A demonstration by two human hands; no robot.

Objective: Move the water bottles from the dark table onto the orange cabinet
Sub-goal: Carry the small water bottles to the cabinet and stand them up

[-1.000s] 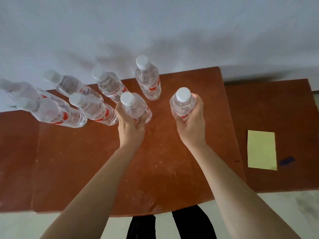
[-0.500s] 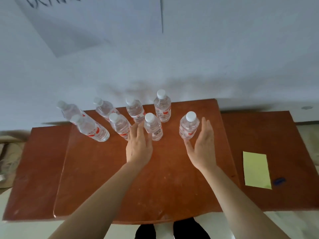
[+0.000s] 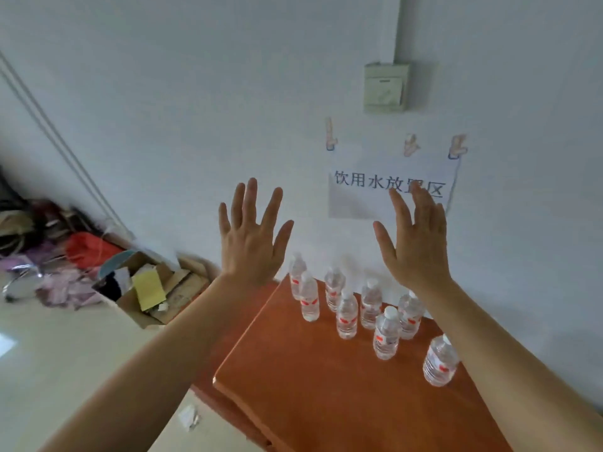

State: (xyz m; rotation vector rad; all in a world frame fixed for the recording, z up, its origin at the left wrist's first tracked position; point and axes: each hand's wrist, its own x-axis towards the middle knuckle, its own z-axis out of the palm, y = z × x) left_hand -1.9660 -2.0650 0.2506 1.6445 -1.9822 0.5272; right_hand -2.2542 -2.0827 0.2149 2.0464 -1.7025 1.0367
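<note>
Bottles (image 3: 347, 316) cluster on orange cabinet (image 3: 326, 393) beneath wall sign (image 3: 357, 202), apparently their marked spot. Left hand (image 3: 251, 244), right hand (image 3: 417, 251): splayed, empty.

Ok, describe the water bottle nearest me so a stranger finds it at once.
Start at the orange cabinet against the white wall, where water bottles stand. Yours is the bottle at the front right, beside the right forearm; it stands apart from the cluster.

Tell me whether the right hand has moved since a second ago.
Yes. The right hand let go of the rightmost bottle on the orange cabinet and rose well above it, open.
</note>
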